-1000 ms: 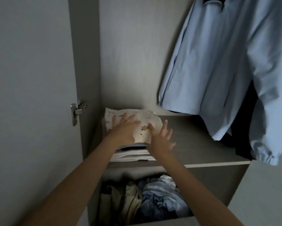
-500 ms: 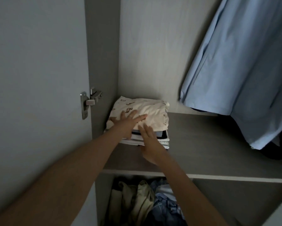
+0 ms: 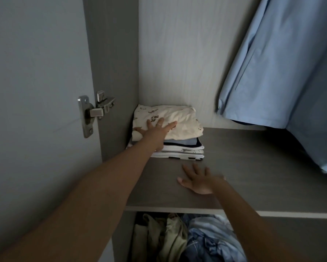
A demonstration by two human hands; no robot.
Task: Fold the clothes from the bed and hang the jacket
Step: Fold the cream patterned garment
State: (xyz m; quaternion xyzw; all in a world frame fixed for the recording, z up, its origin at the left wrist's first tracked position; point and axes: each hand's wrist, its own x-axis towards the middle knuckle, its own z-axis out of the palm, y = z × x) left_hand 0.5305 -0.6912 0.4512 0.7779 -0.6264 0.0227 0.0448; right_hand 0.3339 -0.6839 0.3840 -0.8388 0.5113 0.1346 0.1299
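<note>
Stack (image 3: 181, 148) of folded clothes sits in back-left corner of shelf (image 3: 262, 167), cream piece (image 3: 185, 121) on top. I have left grip (image 3: 157, 130) flat on cream piece, fingers straight, pressing, nothing pinched. Right grip (image 3: 198, 180) lies spread on bare shelf just in front of stack, holding nothing. Jacket (image 3: 291, 72) hangs at right above shelf. Judgement: stack light, soft, layers prone to slide. If moving it, I take hold low at both sides, not by top layer.
</note>
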